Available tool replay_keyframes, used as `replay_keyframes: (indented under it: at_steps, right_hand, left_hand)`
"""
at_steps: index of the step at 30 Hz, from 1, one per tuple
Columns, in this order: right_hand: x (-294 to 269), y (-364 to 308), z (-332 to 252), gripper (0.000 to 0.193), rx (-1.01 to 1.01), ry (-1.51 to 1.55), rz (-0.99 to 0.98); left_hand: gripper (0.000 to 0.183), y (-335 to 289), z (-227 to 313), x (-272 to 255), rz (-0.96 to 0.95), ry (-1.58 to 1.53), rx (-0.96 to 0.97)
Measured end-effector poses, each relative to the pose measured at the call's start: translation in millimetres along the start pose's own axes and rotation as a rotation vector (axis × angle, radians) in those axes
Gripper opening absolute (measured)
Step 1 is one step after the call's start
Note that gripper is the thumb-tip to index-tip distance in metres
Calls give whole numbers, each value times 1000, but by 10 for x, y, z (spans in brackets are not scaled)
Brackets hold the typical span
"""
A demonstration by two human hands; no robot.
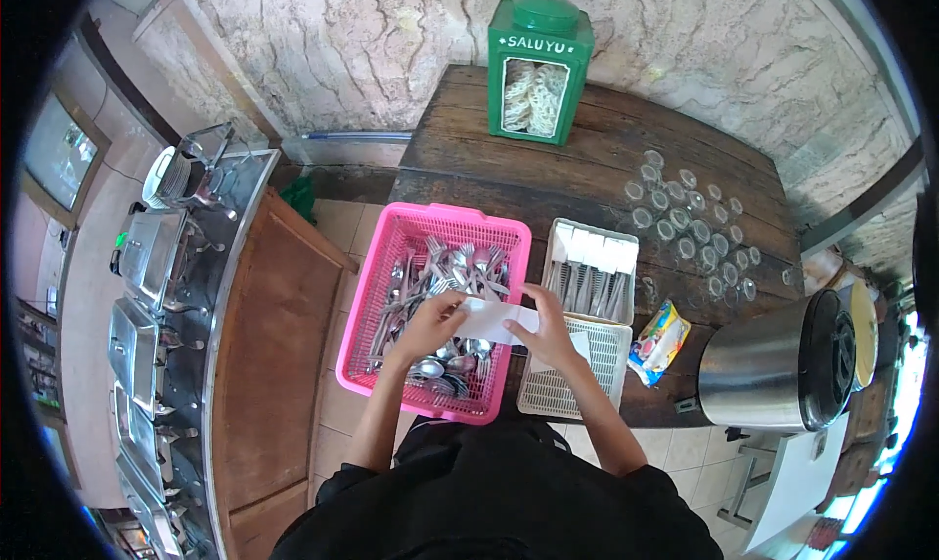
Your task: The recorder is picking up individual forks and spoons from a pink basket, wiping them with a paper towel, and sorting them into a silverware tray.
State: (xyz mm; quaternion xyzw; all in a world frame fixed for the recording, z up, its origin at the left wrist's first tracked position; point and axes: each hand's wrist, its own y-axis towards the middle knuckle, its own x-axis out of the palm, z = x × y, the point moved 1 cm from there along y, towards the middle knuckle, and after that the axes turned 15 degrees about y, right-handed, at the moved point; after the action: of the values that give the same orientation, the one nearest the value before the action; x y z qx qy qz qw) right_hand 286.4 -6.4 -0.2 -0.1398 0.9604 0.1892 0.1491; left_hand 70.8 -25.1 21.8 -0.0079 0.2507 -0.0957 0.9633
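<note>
A small white piece of paper [494, 322] is stretched between my two hands, above the pink plastic basket [354, 311]. My left hand [428, 325] pinches its left end, and my right hand [548, 335] grips the right end. Loose spoons and forks [455, 364] fill the basket beneath. To the right stands a white tray [631, 257] with rows of cutlery [587, 291], their upper ends tucked in white paper. A cream slotted basket [608, 369] sits nearer me, with white paper in it, partly hidden by my right forearm.
A colourful plastic packet [661, 343] lies beside the cream basket. Several clear glasses [699, 229] stand on the wooden table [450, 169]. A steel urn [758, 359] is at the right, a green cracker tin [577, 86] at the back. Chafing dishes [137, 340] line the left counter.
</note>
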Motion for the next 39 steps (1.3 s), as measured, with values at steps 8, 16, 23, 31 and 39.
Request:
replay_keyframes:
  at_steps: [8, 16, 23, 31, 39]
  right_hand:
    - [298, 562, -97, 34, 414, 298, -306]
    - [408, 364, 210, 31, 536, 251, -267]
    - [528, 195, 194, 32, 647, 182, -240]
    - [585, 113, 202, 32, 674, 181, -105]
    - [599, 63, 149, 26, 629, 138, -178]
  left_hand:
    - [28, 121, -3, -366, -21, 10, 12]
    - [22, -521, -1299, -330, -235, 554, 71]
    - [18, -628, -1297, -23, -337, 718, 96]
    - [26, -638, -1239, -24, -289, 659, 400]
    - [16, -506, -1317, -159, -297, 288, 287]
